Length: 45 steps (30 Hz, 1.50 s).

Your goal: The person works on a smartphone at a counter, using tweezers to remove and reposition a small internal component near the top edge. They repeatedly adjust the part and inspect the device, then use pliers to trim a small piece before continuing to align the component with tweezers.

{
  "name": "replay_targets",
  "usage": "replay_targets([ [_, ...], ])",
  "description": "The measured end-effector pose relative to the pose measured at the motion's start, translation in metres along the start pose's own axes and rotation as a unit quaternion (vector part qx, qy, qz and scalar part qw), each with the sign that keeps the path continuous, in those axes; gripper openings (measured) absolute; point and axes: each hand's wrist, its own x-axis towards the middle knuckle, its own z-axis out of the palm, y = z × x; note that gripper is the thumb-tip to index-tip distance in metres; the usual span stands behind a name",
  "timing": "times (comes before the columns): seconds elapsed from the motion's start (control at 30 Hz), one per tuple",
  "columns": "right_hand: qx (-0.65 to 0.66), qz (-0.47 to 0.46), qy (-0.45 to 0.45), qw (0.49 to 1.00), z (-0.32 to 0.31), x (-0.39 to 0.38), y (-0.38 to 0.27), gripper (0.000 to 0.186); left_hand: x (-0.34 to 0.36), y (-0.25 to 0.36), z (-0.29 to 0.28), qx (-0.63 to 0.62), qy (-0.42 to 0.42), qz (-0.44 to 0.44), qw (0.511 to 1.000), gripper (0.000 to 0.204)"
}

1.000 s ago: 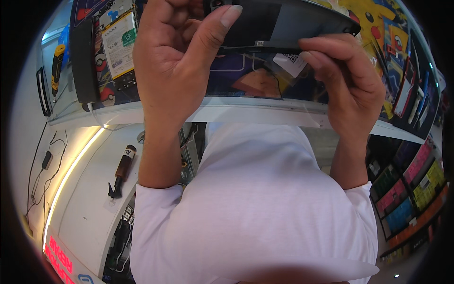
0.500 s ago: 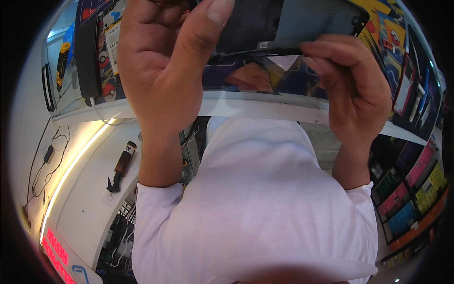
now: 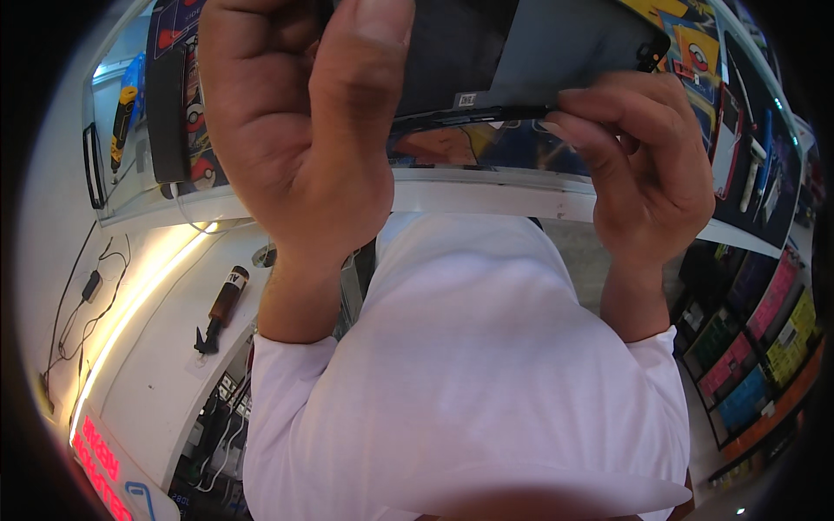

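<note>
Held up at the top of the view is a dark, thin phone panel (image 3: 556,61), black on its left part and grey-blue on the right, with a small white label near its lower edge. My left hand (image 3: 295,139) is closed on its left end, the thumb lying over the face; some of those fingertips are hidden or cut off by the frame. At the panel's lower right edge, the thumb and fingers of my right hand (image 3: 647,156) pinch the dark rim. The far end of the panel runs out of the picture.
Beneath my hands lies a workbench with a white front edge (image 3: 486,193) and a colourful mat. A yellow-black tool (image 3: 122,126) and a black box-shaped thing (image 3: 167,117) are at the left. A brown bottle (image 3: 224,304) lies lower left; phone cases (image 3: 747,391) hang at lower right.
The panel has tilted and moved slightly left, its lower edge now showing more. My left hand has turned and its thumb has shifted left; my right hand keeps its pinch on the rim.
</note>
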Motion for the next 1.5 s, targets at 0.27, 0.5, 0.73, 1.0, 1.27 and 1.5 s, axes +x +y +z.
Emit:
replay_targets([
  [0.27, -0.144, -0.069, -0.006, 0.987, -0.01, 0.009, -0.015, 0.025, 0.008, 0.024, 0.045, -0.024, 0.006, 0.039, 0.999, 0.029],
  [0.5, -0.153, -0.108, 0.018, 0.982, -0.011, 0.012, -0.019, 0.025, 0.01, 0.016, 0.035, -0.042, -0.01, 0.077, 0.996, 0.032],
  [0.73, -0.181, -0.09, 0.004, 0.979, -0.016, 0.016, -0.032, 0.024, 0.012, 0.042, 0.046, -0.081, -0.003, 0.023, 0.996, 0.032],
  [1.0, -0.201, -0.129, 0.002, 0.971, -0.017, 0.018, -0.032, 0.025, 0.011, 0.06, 0.05, -0.183, 0.017, -0.03, 0.983, 0.033],
  [1.27, -0.181, -0.155, 0.025, 0.971, -0.017, 0.021, -0.03, 0.031, 0.012, 0.049, 0.056, -0.145, 0.053, 0.045, 0.987, 0.033],
  [1.5, -0.19, -0.172, 0.035, 0.966, -0.017, 0.021, -0.031, 0.037, 0.013, 0.066, 0.049, -0.152, 0.017, 0.016, 0.988, 0.034],
])
